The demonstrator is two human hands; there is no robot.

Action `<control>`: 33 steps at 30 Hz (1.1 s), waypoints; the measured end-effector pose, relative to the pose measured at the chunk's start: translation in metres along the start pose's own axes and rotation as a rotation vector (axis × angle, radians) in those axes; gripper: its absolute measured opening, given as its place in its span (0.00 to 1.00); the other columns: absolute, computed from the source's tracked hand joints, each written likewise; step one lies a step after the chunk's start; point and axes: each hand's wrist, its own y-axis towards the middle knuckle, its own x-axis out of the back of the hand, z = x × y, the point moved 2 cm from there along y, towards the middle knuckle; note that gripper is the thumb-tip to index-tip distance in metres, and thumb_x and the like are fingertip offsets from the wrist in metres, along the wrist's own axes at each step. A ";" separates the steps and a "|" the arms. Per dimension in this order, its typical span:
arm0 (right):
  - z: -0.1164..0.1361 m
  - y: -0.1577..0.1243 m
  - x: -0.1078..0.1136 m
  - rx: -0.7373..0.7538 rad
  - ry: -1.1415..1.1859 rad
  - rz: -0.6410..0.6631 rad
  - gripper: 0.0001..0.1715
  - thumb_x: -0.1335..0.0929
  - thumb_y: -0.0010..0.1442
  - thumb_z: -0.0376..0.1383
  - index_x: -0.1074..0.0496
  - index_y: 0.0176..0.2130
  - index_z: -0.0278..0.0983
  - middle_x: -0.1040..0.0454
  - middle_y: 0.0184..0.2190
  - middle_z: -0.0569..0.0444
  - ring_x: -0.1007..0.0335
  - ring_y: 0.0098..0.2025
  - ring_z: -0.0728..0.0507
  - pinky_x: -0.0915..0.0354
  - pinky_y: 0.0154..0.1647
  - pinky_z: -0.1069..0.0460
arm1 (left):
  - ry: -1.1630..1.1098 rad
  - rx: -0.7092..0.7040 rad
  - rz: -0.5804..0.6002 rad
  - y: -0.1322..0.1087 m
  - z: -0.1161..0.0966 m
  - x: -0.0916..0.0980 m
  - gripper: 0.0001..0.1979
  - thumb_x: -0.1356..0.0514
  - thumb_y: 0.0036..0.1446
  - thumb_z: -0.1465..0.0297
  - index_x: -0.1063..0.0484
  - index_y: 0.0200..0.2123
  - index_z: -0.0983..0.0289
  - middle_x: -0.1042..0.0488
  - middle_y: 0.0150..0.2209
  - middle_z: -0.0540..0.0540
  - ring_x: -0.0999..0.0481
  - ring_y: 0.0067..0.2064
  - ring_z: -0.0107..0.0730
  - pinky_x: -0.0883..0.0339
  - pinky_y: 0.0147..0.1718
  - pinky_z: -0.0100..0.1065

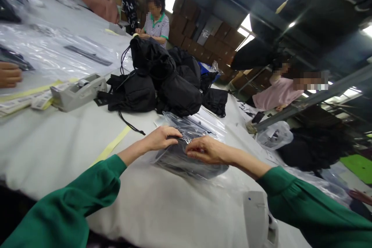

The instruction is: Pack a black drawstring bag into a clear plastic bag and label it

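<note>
A clear plastic bag [192, 166] with something dark and folded inside lies on the white-covered table in front of me. My left hand [164, 138] grips the upper left part of the bag, with thumb and fingers closed on the film. At the middle of the bag, my right hand [209, 150] pinches the plastic, its fingers curled together. Just beyond the bag is a pile of black drawstring bags [180, 93]; one dark cord trails toward me on the table.
A grey tape dispenser [80, 91] stands left, beside label strips [29, 100]. Another tape dispenser [257, 217] is near my right forearm. A co-worker's hand [10, 74] shows at the left edge. People stand behind the pile and at the right. A clear bag [274, 135] lies right.
</note>
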 end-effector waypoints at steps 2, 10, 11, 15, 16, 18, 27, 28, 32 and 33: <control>-0.005 0.003 -0.004 -0.032 0.011 0.016 0.15 0.37 0.67 0.40 0.23 0.40 0.36 0.25 0.29 0.55 0.35 0.26 0.49 0.38 0.29 0.55 | -0.006 -0.009 -0.006 0.000 0.002 -0.001 0.12 0.37 0.57 0.70 0.22 0.45 0.61 0.20 0.46 0.57 0.23 0.49 0.38 0.32 0.50 0.37; 0.003 0.005 -0.002 -0.013 0.040 0.050 0.14 0.36 0.66 0.39 0.22 0.37 0.37 0.25 0.30 0.54 0.31 0.29 0.48 0.36 0.31 0.55 | -0.010 -0.022 0.000 0.000 0.004 0.000 0.12 0.37 0.57 0.71 0.23 0.46 0.61 0.21 0.47 0.57 0.24 0.49 0.39 0.33 0.51 0.38; 0.003 0.008 -0.001 0.010 0.015 0.064 0.14 0.36 0.66 0.38 0.22 0.36 0.37 0.25 0.29 0.54 0.32 0.28 0.48 0.37 0.31 0.55 | -0.007 -0.022 0.003 0.000 0.004 0.000 0.12 0.37 0.58 0.71 0.23 0.46 0.61 0.21 0.46 0.57 0.24 0.49 0.39 0.33 0.51 0.38; -0.006 0.023 0.004 0.055 -0.111 0.079 0.13 0.34 0.63 0.37 0.23 0.31 0.38 0.26 0.25 0.55 0.34 0.25 0.48 0.39 0.29 0.54 | 0.010 -0.025 0.021 0.000 0.005 0.000 0.12 0.38 0.58 0.70 0.23 0.46 0.62 0.21 0.47 0.57 0.24 0.49 0.40 0.33 0.50 0.38; -0.010 0.026 0.004 0.046 -0.155 0.081 0.12 0.34 0.62 0.37 0.23 0.30 0.38 0.26 0.24 0.55 0.34 0.25 0.47 0.40 0.28 0.54 | 0.013 -0.028 0.024 0.000 0.005 0.000 0.12 0.38 0.58 0.70 0.23 0.46 0.62 0.21 0.47 0.57 0.24 0.49 0.40 0.33 0.50 0.38; -0.017 0.033 0.004 0.011 -0.260 0.097 0.10 0.32 0.61 0.37 0.23 0.30 0.39 0.26 0.24 0.55 0.34 0.24 0.47 0.42 0.28 0.54 | 0.016 -0.031 0.028 0.001 0.005 0.001 0.12 0.38 0.58 0.70 0.23 0.46 0.62 0.21 0.46 0.57 0.24 0.48 0.39 0.33 0.50 0.38; -0.023 0.048 0.001 -0.177 -0.645 0.271 0.13 0.35 0.62 0.39 0.25 0.30 0.37 0.22 0.29 0.50 0.26 0.31 0.41 0.47 0.27 0.52 | 0.024 -0.017 0.078 0.001 0.002 0.005 0.11 0.40 0.60 0.71 0.24 0.46 0.61 0.21 0.45 0.55 0.24 0.48 0.36 0.36 0.49 0.35; -0.022 0.049 -0.001 -0.193 -0.660 0.269 0.12 0.35 0.61 0.38 0.25 0.29 0.37 0.22 0.29 0.50 0.26 0.31 0.41 0.47 0.26 0.52 | 0.028 -0.021 0.083 0.001 0.000 0.006 0.11 0.41 0.60 0.71 0.24 0.46 0.61 0.21 0.46 0.54 0.24 0.48 0.36 0.36 0.49 0.35; -0.018 0.051 -0.006 -0.246 -0.695 0.253 0.11 0.35 0.60 0.36 0.25 0.29 0.36 0.21 0.30 0.49 0.25 0.31 0.40 0.48 0.25 0.52 | 0.105 -0.002 0.092 0.003 -0.011 0.007 0.12 0.38 0.58 0.66 0.25 0.45 0.61 0.21 0.44 0.54 0.24 0.46 0.38 0.37 0.46 0.35; -0.018 0.051 -0.007 -0.258 -0.695 0.248 0.12 0.35 0.60 0.36 0.25 0.29 0.35 0.21 0.31 0.48 0.25 0.31 0.40 0.48 0.25 0.52 | 0.152 0.017 0.089 0.004 -0.013 0.006 0.13 0.36 0.56 0.63 0.25 0.43 0.61 0.21 0.43 0.54 0.25 0.44 0.39 0.38 0.45 0.36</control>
